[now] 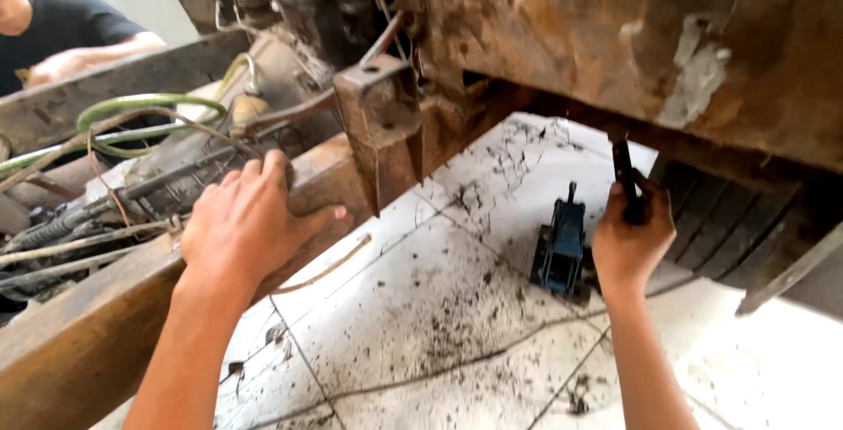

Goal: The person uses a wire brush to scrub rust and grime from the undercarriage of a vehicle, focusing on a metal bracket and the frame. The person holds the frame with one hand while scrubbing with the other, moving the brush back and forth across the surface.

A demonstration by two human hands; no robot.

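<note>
Left hand (246,224): spread flat on rusty frame rail (97,325). Right hand (625,241): fist clenched around dark tool handle (624,175), beside blue jack (560,245).

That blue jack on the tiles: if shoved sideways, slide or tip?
The blue jack looks like solid metal, so probably heavy for its size. It stands fairly tall on a narrow base, so a high push might tip it. The tiled floor is smooth but gritty; a low push likely slides it.
</note>
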